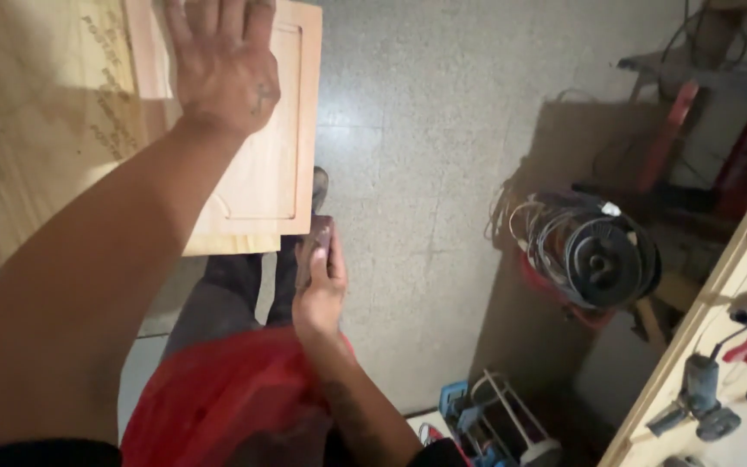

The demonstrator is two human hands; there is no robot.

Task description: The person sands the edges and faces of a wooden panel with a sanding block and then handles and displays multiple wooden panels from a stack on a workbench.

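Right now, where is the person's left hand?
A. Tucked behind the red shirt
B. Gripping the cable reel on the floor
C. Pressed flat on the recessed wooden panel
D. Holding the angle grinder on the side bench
C: the left hand lies palm-down, fingers spread, on the wooden panel, while the right hand holds a small dark block at the panel's lower edge.

left hand (222, 73) on wooden panel (274, 164), sanding block (315, 246) below
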